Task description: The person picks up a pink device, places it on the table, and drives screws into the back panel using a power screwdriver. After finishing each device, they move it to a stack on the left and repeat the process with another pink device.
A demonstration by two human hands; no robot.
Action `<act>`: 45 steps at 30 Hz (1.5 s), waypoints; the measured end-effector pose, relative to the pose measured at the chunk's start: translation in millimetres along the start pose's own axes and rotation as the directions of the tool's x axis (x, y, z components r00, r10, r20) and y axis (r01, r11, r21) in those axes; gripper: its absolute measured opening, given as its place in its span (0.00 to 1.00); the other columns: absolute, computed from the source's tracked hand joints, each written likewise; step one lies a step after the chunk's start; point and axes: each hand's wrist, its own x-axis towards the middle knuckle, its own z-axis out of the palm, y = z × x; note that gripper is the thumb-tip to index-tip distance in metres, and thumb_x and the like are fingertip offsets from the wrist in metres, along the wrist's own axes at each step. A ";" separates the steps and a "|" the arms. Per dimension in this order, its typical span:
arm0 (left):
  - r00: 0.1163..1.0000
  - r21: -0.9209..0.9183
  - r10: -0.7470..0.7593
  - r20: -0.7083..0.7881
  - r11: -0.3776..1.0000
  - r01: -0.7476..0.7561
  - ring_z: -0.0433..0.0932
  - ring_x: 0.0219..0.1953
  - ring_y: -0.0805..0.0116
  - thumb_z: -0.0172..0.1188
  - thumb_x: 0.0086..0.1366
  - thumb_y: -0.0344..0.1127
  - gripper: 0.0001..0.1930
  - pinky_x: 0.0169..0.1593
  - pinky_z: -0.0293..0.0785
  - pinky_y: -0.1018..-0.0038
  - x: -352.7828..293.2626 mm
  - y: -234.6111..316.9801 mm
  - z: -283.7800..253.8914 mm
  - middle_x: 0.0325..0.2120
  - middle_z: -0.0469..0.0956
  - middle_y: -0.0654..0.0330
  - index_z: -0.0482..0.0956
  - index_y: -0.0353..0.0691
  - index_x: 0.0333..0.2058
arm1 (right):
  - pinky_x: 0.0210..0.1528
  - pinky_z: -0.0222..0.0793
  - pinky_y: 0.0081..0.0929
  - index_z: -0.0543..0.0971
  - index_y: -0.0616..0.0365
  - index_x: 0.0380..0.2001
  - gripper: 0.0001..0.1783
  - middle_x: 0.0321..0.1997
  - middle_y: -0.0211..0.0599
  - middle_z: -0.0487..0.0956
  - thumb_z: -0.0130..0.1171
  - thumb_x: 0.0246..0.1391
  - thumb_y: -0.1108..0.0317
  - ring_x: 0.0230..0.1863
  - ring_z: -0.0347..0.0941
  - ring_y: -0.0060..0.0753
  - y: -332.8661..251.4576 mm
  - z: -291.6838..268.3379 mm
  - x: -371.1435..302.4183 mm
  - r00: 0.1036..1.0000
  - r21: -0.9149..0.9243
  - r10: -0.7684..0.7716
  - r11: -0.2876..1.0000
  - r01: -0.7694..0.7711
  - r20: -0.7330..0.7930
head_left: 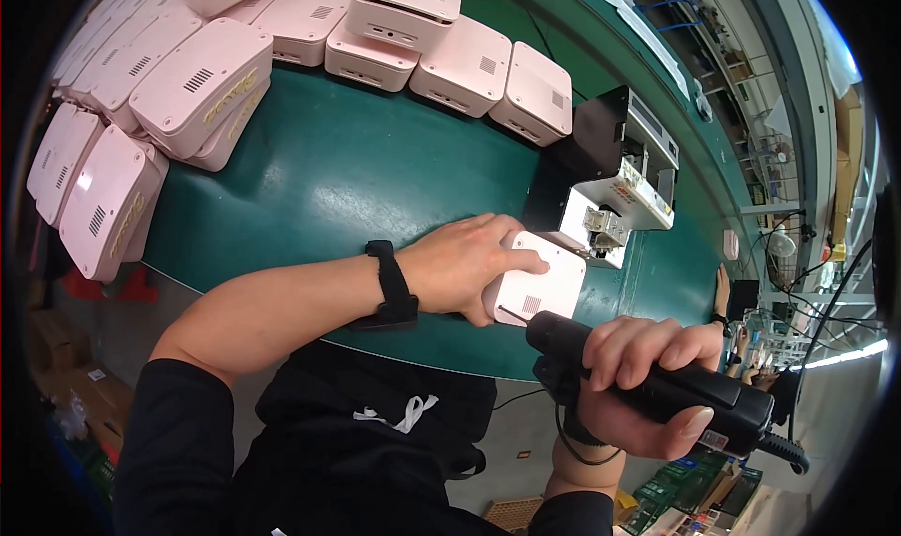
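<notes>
In the head view, our left hand (455,266) clasps the left side of a square, off-white plastic box with rounded corners (549,278); one finger lies across its top face, the thumb sits low by its near left side, and the box rests on the dark green tabletop (310,189). Our right hand (619,419) is wrapped firmly round a black, cylindrical powered screwdriver (694,395), to the right of the left hand's hold and nearer our body; its thin dark bit (514,314) reaches over the box's near left corner, though we cannot tell whether the tip touches.

To work well here, we judge that we should keep the box pressed flat, hold the thumb clear of the bit and raise the driver's rear until the bit stands square to the face; from this angle it looks slanted.

The driver's long axis runs slantwise, bit toward the left hand, corded rear away to the right; the box's top faces up, its slotted vent (531,304) toward us, and its face looks too nearly square for us to name a long axis; just beyond the box stands a black-and-white metal machine (587,175).
</notes>
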 end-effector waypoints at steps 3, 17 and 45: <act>1.000 -0.013 0.011 0.003 1.000 -0.011 0.72 0.55 0.48 0.77 0.38 0.35 0.40 0.59 0.70 0.62 0.0 1.7 -3.6 0.53 0.69 0.48 0.76 0.51 0.56 | 0.21 0.64 0.28 0.63 0.57 0.36 0.28 0.21 0.34 0.68 0.55 0.58 0.42 0.15 0.63 0.27 1.4 2.7 1.1 1.000 0.004 0.006 1.000 -0.006 -0.003; 0.950 -0.430 -0.209 0.233 0.854 0.294 0.78 0.49 0.60 0.77 0.49 0.41 0.36 0.52 0.76 0.69 6.7 23.4 -20.8 0.48 0.77 0.53 0.73 0.44 0.58 | 0.22 0.71 0.25 0.66 0.56 0.34 0.29 0.21 0.33 0.73 0.67 0.53 0.44 0.15 0.70 0.27 -39.5 -38.7 -63.5 0.964 -0.008 -0.226 0.974 0.227 -0.137; 0.841 -0.703 -0.219 0.495 0.468 0.535 0.78 0.50 0.63 0.51 0.73 0.53 0.29 0.54 0.76 0.69 132.3 101.8 117.6 0.54 0.75 0.49 0.66 0.35 0.61 | 0.34 0.74 0.39 0.68 0.64 0.47 0.25 0.33 0.45 0.76 0.70 0.54 0.65 0.30 0.75 0.38 18.5 -85.3 -150.2 0.919 0.195 -0.229 0.934 0.300 -0.320</act>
